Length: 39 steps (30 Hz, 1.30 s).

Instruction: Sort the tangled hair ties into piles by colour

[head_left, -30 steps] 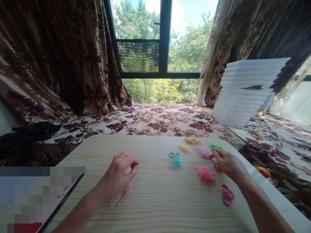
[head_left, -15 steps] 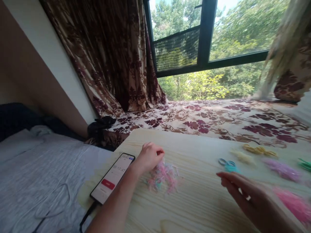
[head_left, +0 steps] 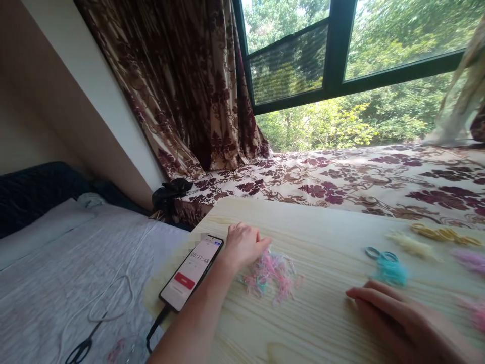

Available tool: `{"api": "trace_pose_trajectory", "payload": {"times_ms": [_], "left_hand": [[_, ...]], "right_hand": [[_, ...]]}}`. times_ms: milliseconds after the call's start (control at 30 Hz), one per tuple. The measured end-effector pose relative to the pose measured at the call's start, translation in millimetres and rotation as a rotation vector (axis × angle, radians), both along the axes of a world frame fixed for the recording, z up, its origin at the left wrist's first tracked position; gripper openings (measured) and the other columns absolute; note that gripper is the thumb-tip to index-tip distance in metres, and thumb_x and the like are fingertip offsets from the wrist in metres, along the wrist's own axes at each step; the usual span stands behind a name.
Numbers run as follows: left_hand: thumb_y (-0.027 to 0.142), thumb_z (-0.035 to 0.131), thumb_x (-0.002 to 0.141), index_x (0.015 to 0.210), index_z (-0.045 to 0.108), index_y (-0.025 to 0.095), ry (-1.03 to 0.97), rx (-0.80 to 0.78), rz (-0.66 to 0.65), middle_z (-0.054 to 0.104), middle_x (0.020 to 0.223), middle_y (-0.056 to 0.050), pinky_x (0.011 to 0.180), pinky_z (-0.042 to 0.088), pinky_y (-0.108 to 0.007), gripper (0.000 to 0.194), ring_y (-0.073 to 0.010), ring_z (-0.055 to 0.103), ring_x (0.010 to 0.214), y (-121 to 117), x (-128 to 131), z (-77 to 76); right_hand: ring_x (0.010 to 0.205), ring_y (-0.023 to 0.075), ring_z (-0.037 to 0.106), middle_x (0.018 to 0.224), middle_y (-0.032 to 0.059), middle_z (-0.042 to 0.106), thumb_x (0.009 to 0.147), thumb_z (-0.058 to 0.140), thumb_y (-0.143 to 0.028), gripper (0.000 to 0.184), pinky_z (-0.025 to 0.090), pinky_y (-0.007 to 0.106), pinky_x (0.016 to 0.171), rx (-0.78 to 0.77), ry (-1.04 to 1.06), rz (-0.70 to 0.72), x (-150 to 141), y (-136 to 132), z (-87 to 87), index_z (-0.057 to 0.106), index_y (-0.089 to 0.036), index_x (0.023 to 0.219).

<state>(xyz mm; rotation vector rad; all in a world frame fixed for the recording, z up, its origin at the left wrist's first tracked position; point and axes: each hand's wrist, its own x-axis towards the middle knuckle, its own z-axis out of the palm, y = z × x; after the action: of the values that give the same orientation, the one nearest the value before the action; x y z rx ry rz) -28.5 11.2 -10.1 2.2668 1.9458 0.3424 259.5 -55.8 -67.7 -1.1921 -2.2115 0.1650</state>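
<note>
A loose heap of thin pastel strands [head_left: 278,273], mostly pink with white and teal, lies on the wood-grain table [head_left: 303,323]. My left hand [head_left: 244,245] is at its upper left edge, fingers bent down and closed at the strands; what they hold is hidden. Low over the table at the right, my right hand [head_left: 394,313] has its fingers stretched out side by side, pointing left, and nothing shows at the tips. Just beyond it are a teal bundle [head_left: 392,270] and small blue-grey rings [head_left: 372,252].
Farther right lie a cream bundle [head_left: 413,243], yellow bands [head_left: 445,234], a lilac bundle [head_left: 472,260] and a pink bundle [head_left: 475,308]. A phone [head_left: 191,273] showing a running timer lies by my left forearm, its cable attached. Scissors [head_left: 80,350] lie on the bed [head_left: 49,283].
The view has turned left, so everything sits farther right. My right hand has drawn back and lower, baring the teal bundle. My left hand stays at the heap.
</note>
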Motion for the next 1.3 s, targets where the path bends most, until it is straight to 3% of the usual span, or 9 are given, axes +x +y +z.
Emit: {"api": "trace_pose_trajectory", "payload": {"times_ms": [167,333,633,867,1300], "left_hand": [[0.026,0.057,0.078,0.072,0.069,0.021,-0.046,-0.028,-0.130,0.072,0.082,-0.003,0.093,0.040,-0.036,0.014,-0.0221,0.059,0.094,-5.7,12.2,2.1],[0.019,0.054,0.081,0.080,0.071,0.022,-0.176,-0.042,-0.241,0.073,0.088,0.000,0.093,0.041,-0.029,0.017,-0.0176,0.060,0.096,-10.2,16.0,9.8],[0.024,0.059,0.084,0.086,0.072,0.021,-0.082,0.059,-0.237,0.072,0.087,-0.003,0.097,0.036,-0.039,0.014,-0.0213,0.057,0.096,-6.4,14.9,-1.8],[0.018,0.059,0.079,0.076,0.071,0.020,-0.082,0.046,-0.192,0.072,0.083,-0.003,0.094,0.038,-0.037,0.012,-0.0206,0.058,0.094,-4.9,17.1,-5.8],[0.014,0.057,0.077,0.068,0.066,0.019,-0.084,0.077,-0.180,0.070,0.078,-0.004,0.090,0.041,-0.036,0.014,-0.0208,0.059,0.088,-3.3,18.3,-9.9]], "right_hand": [[0.064,0.0174,0.071,0.076,0.0009,0.073,0.091,0.048,-0.040,0.027,0.055,0.022,0.053,-0.041,-0.002,0.003,-1.9,-4.3,8.0,0.071,-0.029,0.083],[0.064,0.0170,0.070,0.077,0.0016,0.071,0.093,0.045,-0.038,0.029,0.054,0.022,0.052,-0.005,-0.013,0.018,-2.8,-5.1,10.4,0.069,-0.028,0.083],[0.067,0.0169,0.069,0.078,0.0022,0.070,0.094,0.043,-0.038,0.028,0.054,0.024,0.056,-0.101,-0.039,0.033,-3.4,-6.1,12.0,0.068,-0.027,0.086],[0.062,0.0164,0.068,0.073,0.0017,0.069,0.094,0.042,-0.036,0.029,0.053,0.024,0.053,-0.067,-0.011,0.036,-6.1,-6.4,15.4,0.068,-0.027,0.083],[0.064,0.0168,0.068,0.075,0.0013,0.069,0.094,0.041,-0.037,0.030,0.053,0.025,0.055,-0.144,-0.025,0.005,-4.7,-8.1,14.9,0.068,-0.028,0.083]]}}
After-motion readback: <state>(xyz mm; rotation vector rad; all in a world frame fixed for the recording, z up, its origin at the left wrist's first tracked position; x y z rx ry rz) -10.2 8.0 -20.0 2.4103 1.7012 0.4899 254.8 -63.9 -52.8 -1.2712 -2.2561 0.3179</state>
